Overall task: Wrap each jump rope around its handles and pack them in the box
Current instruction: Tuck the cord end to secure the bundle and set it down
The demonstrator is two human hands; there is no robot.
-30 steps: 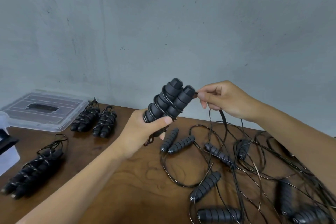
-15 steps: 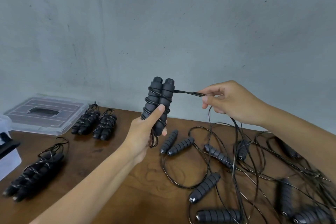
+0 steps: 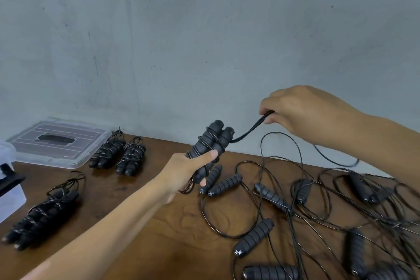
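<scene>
The left hand grips paired jump rope handles. The right hand pinches their cord. Loose ropes blur at the table's right edge.

Bench in front of me: dark brown wooden table, grain visible, surface slightly glossy. Its far edge meets a grey concrete wall, matt, with small dark specks and faint scuffs. Far left, against the wall: clear plastic lid lying flat on the table, ribbed top, dark recessed grip at its centre.
</scene>
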